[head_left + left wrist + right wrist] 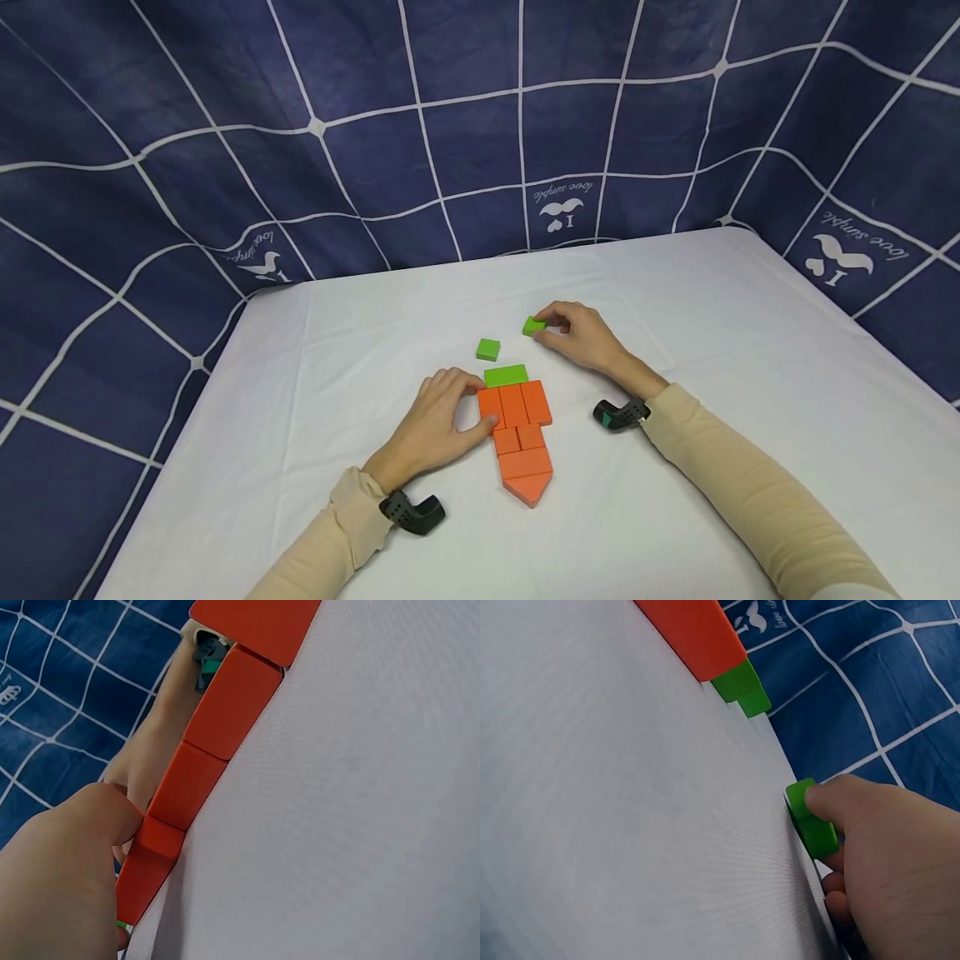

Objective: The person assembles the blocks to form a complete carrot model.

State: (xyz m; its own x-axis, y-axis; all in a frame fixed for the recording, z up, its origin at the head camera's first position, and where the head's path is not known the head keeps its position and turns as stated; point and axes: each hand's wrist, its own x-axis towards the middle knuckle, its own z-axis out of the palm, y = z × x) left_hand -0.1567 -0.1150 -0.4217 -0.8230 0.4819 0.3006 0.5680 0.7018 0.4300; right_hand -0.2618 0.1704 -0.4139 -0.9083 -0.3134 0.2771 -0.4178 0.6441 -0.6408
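Orange blocks [514, 406] lie edge to edge in an arrow-like figure, with a pointed block [528, 487] at its near end and a long green block [506, 376] along its far edge. At the figure's upper left, my left hand [431, 421] holds the leftmost orange block [488, 404] between thumb and index finger. The left wrist view shows the thumb against that block [150, 859]. My right hand [588, 340], farther back, pinches a small green block [532, 326] by thumb and fingers; in the right wrist view this block [810, 817] is at the table surface.
Another small green block [487, 350] lies behind the long green one, between the hands. White cloth covers the table [360, 350]. A dark blue curtain [465, 142] with white lines hangs around the back and sides. Dark wrist devices [412, 513] sit on both wrists.
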